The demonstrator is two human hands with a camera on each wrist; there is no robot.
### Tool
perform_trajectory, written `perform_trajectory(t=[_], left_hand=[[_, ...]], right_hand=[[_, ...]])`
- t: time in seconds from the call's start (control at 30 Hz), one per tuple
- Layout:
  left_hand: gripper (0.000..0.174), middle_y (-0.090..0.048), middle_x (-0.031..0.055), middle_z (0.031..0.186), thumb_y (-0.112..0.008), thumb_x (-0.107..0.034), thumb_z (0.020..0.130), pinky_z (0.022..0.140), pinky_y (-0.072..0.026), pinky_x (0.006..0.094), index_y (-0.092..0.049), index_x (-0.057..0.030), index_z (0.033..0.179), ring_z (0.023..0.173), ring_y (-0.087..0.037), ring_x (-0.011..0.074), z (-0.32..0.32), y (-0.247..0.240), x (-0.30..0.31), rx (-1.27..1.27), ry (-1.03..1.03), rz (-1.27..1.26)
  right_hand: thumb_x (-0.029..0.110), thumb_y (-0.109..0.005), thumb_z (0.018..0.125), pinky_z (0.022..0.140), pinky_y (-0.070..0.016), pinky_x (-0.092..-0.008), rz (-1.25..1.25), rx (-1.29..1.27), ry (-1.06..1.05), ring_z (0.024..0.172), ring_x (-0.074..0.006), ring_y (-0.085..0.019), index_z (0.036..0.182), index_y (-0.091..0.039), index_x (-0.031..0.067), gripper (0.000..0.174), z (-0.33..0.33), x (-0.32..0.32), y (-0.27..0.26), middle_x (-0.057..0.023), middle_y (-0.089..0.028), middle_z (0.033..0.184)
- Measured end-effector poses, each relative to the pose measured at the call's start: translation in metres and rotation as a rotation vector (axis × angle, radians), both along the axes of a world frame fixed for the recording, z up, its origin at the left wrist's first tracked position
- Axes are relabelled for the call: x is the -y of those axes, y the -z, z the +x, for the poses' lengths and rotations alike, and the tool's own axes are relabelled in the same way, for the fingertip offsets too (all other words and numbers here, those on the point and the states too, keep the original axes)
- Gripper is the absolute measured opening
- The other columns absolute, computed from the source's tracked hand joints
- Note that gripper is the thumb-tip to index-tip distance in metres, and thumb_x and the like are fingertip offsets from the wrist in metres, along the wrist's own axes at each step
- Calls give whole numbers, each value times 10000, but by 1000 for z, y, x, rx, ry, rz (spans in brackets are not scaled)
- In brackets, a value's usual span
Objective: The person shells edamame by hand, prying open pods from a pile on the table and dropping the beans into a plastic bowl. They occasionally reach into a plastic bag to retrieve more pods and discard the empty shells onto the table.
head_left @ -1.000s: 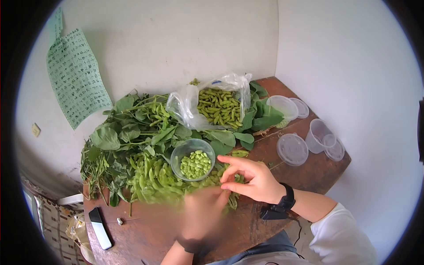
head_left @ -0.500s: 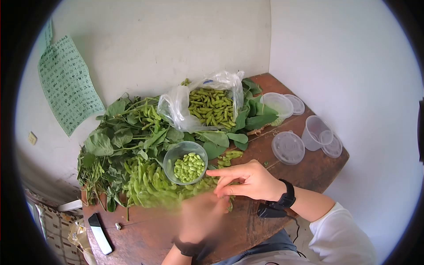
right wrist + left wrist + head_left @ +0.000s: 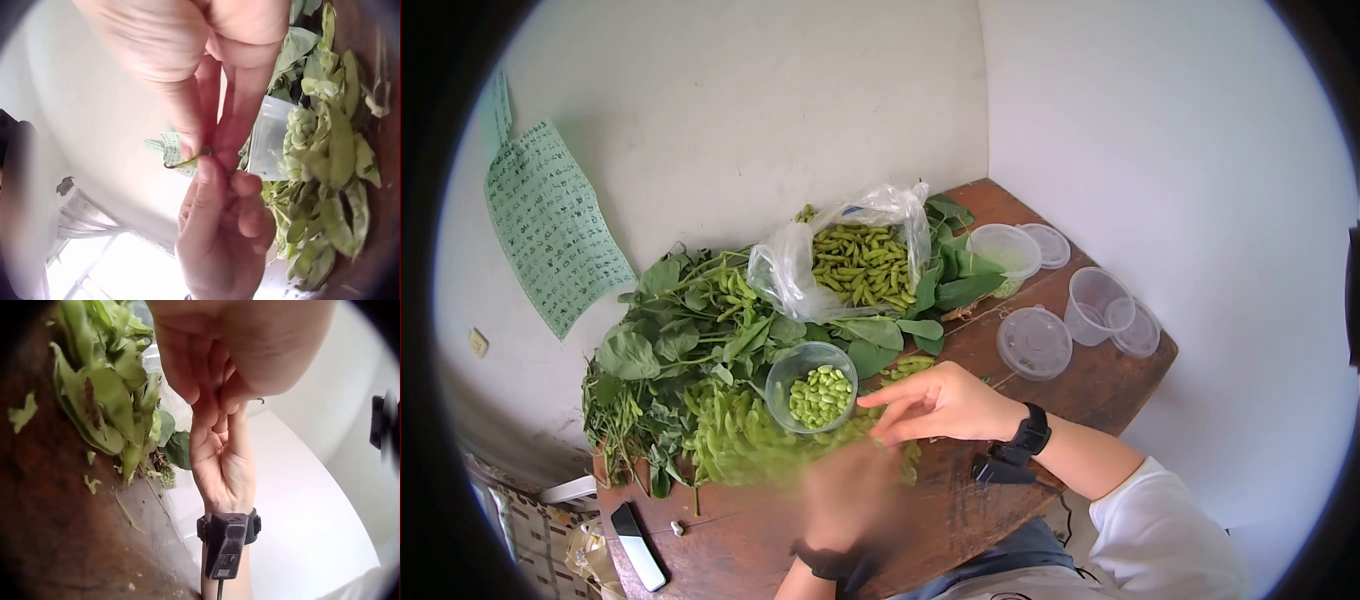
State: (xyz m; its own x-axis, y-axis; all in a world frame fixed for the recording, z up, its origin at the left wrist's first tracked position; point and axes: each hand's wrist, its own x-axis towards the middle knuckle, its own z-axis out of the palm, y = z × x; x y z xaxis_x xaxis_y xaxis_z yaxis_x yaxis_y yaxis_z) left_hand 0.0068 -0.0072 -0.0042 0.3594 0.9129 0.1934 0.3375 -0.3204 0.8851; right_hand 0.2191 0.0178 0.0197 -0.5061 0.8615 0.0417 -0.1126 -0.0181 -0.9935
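Both hands meet over the near edge of a heap of emptied pale-green pod shells (image 3: pixel 735 440), just near and right of a clear round plastic bowl (image 3: pixel 774 383) of shelled green beans. Between them is a small green soybean pod (image 3: pixel 187 162). The right hand (image 3: pixel 945 405) pinches it narrowly between thumb and forefinger, its other fingers (image 3: pixel 890 393) stretched left towards the bowl. The left hand (image 3: pixel 225 237), blurred from above, comes up from the near side with its fingers curled, their tips closed on the same pod. The pod lies crosswise to the fingers: its thin hooked end sticks out free, the rest is buried between the fingertips. Which way it points across the brown wooden counter (image 3: pixel 1090 380) I cannot tell. It is held in the air, clear of the shells
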Motion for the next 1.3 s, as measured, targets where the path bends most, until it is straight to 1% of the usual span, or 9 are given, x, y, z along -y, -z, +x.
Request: perform_trajectory(t=[0.2,0.37,0.67,0.77,0.87,0.9,1.0,1.07,1.3], left_hand=[[154,-738,80,818,-633,-85,968,561,-509,211,-690,53,931,656,-673,91,-4,-5,1,1,61,-61],[167,-740,83,826,-620,-106,983,562,-518,211,-677,51,970,665,-680,97,6,-13,4,145,-7,-282],[216,-701,85,659,-709,-157,921,434,-444,225,-664,53,937,487,-620,101,6,-15,3,-6,-169,-290],[243,-694,79,632,-730,-172,907,434,-427,225,-683,55,978,470,-607,96,6,-11,0,9,-190,-291],[293,-699,82,637,-717,-189,918,438,-424,230,-685,51,1084,461,-599,92,3,-8,-2,12,-208,-197],[321,-700,84,638,-708,-197,926,440,-424,232,-675,50,1129,457,-595,91,2,-9,-1,24,-203,-197],[331,-700,82,634,-670,-206,951,434,-421,239,-661,41,1171,447,-589,92,1,-9,0,63,-205,-170],[288,-695,80,632,-645,-190,965,425,-414,239,-668,30,1150,448,-589,92,1,-11,1,119,-194,-152],[249,-687,79,637,-616,-169,980,426,-407,227,-664,18,1138,458,-588,85,1,-7,1,228,-165,-117]], right_hand=[[40,-678,927,891,-548,-266,285,20,-37,982,-135,-690,1376,-569,22,462,4,-1,2,-107,-743,1037],[22,-662,924,847,-566,-280,603,321,29,918,-136,-703,1333,-615,40,412,10,-4,3,-110,-738,1063],[12,-631,933,826,-559,-281,442,41,324,913,-131,-684,1346,-597,46,416,-17,-30,-15,-96,-722,1082],[38,-689,868,820,-552,-315,786,380,167,936,-224,-680,1265,-675,125,406,-37,-57,-11,-133,-705,1119],[92,-731,871,832,-546,-327,872,415,208,957,-182,-672,1181,-722,114,311,-42,-72,-22,-86,-712,1136],[150,-746,870,834,-537,-311,770,432,289,979,-166,-662,1091,-759,108,226,-38,-77,-33,-78,-722,1102],[183,-738,865,749,-555,-310,609,498,588,766,-172,-697,1000,-752,11,220,-19,-138,-31,-102,-756,886],[95,-707,809,797,-572,-367,718,712,682,866,-295,-723,947,-754,-11,179,-4,-189,-8,-185,-738,932],[89,-691,771,807,-554,-427,823,1001,758,841,-357,-691,895,-763,25,157,-12,-231,13,-185,-720,860]])
